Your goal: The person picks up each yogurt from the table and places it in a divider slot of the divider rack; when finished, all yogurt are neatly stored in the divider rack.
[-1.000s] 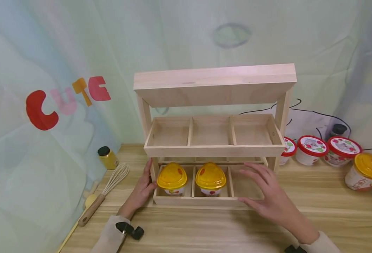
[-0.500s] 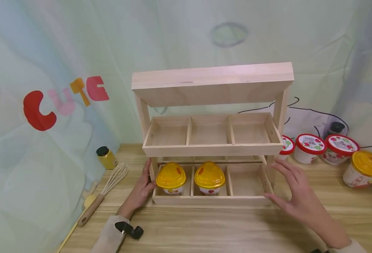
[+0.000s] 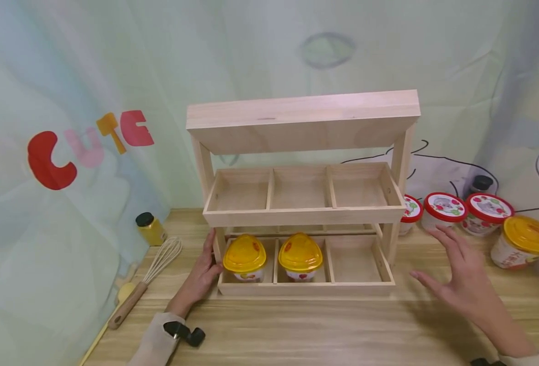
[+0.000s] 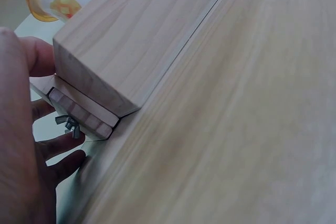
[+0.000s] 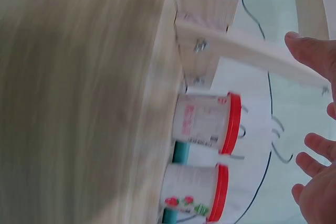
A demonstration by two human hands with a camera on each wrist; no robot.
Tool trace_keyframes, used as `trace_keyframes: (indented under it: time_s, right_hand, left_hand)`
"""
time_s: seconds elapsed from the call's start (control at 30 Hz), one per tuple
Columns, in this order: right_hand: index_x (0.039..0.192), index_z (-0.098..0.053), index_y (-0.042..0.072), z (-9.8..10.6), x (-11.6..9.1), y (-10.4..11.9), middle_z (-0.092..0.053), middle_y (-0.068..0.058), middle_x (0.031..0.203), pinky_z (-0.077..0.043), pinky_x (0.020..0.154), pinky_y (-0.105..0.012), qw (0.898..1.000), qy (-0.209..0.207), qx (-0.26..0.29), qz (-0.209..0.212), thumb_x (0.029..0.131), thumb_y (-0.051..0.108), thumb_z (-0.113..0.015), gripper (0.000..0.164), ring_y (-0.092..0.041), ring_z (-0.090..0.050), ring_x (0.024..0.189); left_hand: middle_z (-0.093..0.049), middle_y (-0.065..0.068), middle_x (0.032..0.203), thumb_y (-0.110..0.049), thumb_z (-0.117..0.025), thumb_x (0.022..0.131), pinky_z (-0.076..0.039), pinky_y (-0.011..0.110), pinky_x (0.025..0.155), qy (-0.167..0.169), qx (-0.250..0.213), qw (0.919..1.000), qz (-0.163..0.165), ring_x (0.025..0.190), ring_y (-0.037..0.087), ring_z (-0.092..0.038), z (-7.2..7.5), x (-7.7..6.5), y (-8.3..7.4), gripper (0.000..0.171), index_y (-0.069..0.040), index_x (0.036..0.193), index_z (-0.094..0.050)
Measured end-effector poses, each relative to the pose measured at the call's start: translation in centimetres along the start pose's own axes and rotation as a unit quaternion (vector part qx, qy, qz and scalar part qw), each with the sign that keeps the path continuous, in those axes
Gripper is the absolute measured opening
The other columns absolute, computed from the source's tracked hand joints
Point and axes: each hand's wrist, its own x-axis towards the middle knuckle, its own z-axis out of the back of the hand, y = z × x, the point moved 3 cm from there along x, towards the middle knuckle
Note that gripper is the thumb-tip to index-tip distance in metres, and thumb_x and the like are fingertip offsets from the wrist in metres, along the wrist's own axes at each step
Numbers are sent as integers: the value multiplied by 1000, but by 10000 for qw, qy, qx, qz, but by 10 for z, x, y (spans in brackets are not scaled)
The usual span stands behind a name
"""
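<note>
A two-tier wooden display rack point(image 3: 303, 217) stands in the middle of the table. Two tubs with yellow lids, the left tub point(image 3: 244, 256) and the middle tub point(image 3: 300, 256), sit in its lower tray; the right lower compartment point(image 3: 354, 259) is bare. My left hand point(image 3: 199, 279) grips the rack's lower left end, thumb at the tray's end and fingers behind the upright, near a wing nut point(image 4: 68, 124). My right hand point(image 3: 463, 277) is in the air right of the rack, holding nothing, fingers and thumb spread.
Several tubs with red lids, including one red-lidded tub point(image 3: 444, 209), stand behind on the right, beside a yellow-lidded tub point(image 3: 526, 243). A dark-capped bottle point(image 3: 480, 184) is behind them. At left lie a whisk point(image 3: 143, 282) and a yellow jar point(image 3: 151, 230).
My right hand has moved right, from over the lower right compartment, past the rack's end, toward the tubs at the right. My left hand stays on the rack's left end.
</note>
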Motion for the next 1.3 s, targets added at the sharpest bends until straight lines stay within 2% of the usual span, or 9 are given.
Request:
trace_keyframes:
  time_s: [0.17, 0.27, 0.37, 0.53, 0.7, 0.93, 1.07, 1.17, 1.3]
  right_hand:
    - [144, -60, -5, 11, -5, -15, -58, -33, 145, -26, 126, -44, 9997, -143, -147, -163, 84, 92, -57, 114, -57, -49, 128]
    - [150, -54, -4, 18, -9, -23, -53, -34, 150, -21, 133, -58, 9989, 30, -230, -419, 83, 93, -55, 117, -59, -43, 135]
    - [152, -50, -3, 25, -11, -32, -51, -36, 152, -20, 130, -70, 9975, 91, -397, -573, 82, 95, -52, 120, -60, -41, 138]
    - [152, -49, -4, 34, -15, -48, -49, -39, 152, -23, 130, -69, 9956, 7, -628, -700, 80, 99, -47, 125, -63, -43, 135]
    - [155, -43, -3, 41, -20, -64, -42, -40, 159, -20, 127, -76, 9910, 181, -938, -939, 79, 102, -36, 130, -65, -39, 139]
    - [149, -45, -10, 51, -18, -85, -45, -43, 152, -30, 120, -77, 9856, 117, -1494, -782, 80, 104, -26, 134, -63, -43, 134]
    - [152, -42, -10, 55, -17, -97, -43, -43, 153, -27, 125, -72, 9829, 162, -1584, -924, 78, 105, -22, 138, -62, -41, 138]
    - [155, -38, -9, 55, -20, -105, -40, -42, 156, -24, 129, -69, 9775, 277, -1753, -1136, 76, 106, -18, 141, -62, -39, 140]
    - [157, -34, -9, 55, -26, -112, -35, -42, 161, -24, 128, -69, 9684, 438, -1980, -1453, 74, 106, -11, 144, -63, -36, 144]
  left_hand:
    - [-50, 21, 162, -33, -60, 109, -28, 18, 125, -83, -2, 9999, -101, 153, 10, -44, 0, 2, -11, 87, -14, 173, -5]
    - [-50, 29, 160, -40, -57, 109, -26, 13, 123, -138, -137, 9998, -108, 152, 5, -42, 2, 5, -26, 86, -13, 173, -6]
    - [-50, 35, 156, -41, -56, 109, -24, 12, 122, -208, -172, 9995, -151, 151, 4, -42, 3, 8, -39, 85, -13, 173, -8]
    - [-52, 31, 157, -26, -59, 108, -24, 14, 122, -263, 79, 9996, -114, 151, 10, -45, 3, 8, -46, 84, -16, 173, -8]
    - [-51, 32, 157, -25, -59, 107, -22, 11, 122, -165, -7, 9998, -76, 152, 8, -42, 3, 10, -47, 85, -15, 173, -7]
    - [-29, 21, 177, -30, -61, 107, -30, 22, 125, -205, 202, 9995, -94, 157, 19, -40, 2, 3, -21, 87, -14, 174, -6]
    - [-18, 9, 182, -32, -60, 108, -25, 21, 127, -111, 240, 9996, 57, 161, 15, -33, 1, 0, -11, 88, -16, 174, -3]
    - [-18, 16, 181, -30, -61, 107, -20, 14, 125, -98, 104, 9999, 87, 160, 9, -29, 3, 3, -25, 89, -15, 174, -4]
    - [-23, 36, 173, -18, -62, 104, -19, 9, 122, -128, 136, 9998, 44, 155, -3, -26, 5, 9, -49, 89, -11, 173, -6]
